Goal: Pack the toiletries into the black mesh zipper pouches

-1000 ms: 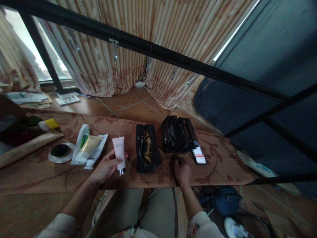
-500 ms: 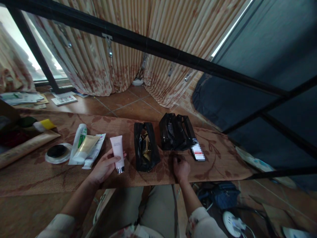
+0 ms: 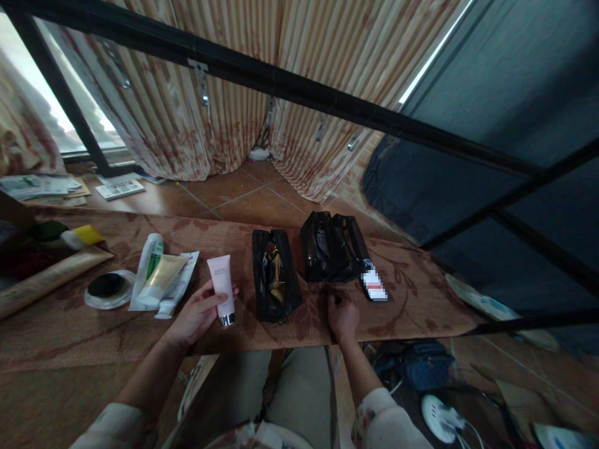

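Note:
My left hand [image 3: 199,315] is closed round a pale pink squeeze tube [image 3: 223,284] with a silver cap, held cap down above the cloth with my thumb across its front. Just right of it stands an open black zip pouch [image 3: 294,290] with gold-coloured items inside. My right hand [image 3: 344,317] rests on the cloth as a loose fist, and I see nothing in it. Beyond that hand sit black mesh bags [image 3: 316,249], beside a phone [image 3: 374,284] with a blurred screen. Left of my left hand lie a white-green tube [image 3: 150,255], a beige tube [image 3: 163,277] and a white packet [image 3: 182,290].
A brown patterned cloth [image 3: 397,318] covers the narrow table. Further left are a round container with a black centre [image 3: 108,287] and a long beige tube [image 3: 56,280]. A dark metal bar [image 3: 304,87] crosses above. A power strip [image 3: 437,418] lies below right.
The view has shifted very slightly. Both hands and the pink tube stay where they were.

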Available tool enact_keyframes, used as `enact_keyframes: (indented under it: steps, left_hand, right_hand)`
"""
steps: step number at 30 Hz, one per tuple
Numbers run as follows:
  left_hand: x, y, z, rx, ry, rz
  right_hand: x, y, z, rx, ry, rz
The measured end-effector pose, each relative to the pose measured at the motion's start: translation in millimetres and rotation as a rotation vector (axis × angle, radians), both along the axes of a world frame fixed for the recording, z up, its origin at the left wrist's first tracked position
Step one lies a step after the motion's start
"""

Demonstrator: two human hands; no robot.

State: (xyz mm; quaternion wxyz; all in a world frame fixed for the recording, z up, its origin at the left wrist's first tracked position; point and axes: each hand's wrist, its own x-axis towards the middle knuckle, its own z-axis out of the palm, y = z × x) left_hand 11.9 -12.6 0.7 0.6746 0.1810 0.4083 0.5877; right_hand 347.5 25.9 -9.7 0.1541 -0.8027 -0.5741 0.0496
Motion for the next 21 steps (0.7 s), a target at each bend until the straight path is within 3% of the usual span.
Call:
enact_keyframes:
  steps: [21]
  left_hand:
    - [0.8, 0.7, -0.9, -0.01, -0.005, 0.022]
  right_hand:
    - [-0.1, -0.9, 0.4, 0.042, 0.003, 0.021]
